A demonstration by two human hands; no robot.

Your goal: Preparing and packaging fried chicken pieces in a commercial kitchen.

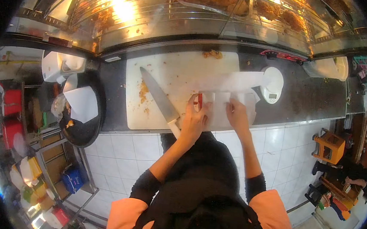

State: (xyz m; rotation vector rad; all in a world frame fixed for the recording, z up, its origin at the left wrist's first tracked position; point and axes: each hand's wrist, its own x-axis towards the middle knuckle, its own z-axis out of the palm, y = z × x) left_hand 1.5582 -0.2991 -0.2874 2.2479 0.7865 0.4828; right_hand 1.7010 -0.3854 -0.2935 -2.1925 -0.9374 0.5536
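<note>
My left hand (193,118) pinches the left end of a pale, translucent bag or wrapper (217,112), where a red printed strip shows at its edge. At the wrapper's upper middle, my right hand (239,115) has its fingers closed on it, slightly blurred. The wrapper lies over the right part of a white cutting board (174,60). Behind it stretches a white paper sheet (238,80), reaching the kitchen scale. A large chef's knife (159,95) rests diagonally on the board, its pale handle partly hidden by my left forearm.
A white kitchen scale (272,86) stands right of the board. Brown crumbs (144,92) and a fried piece (212,54) lie on the board. A glass display case (178,20) with fried food rises behind. Left is a round black tray (82,132); a person (358,176) sits far right.
</note>
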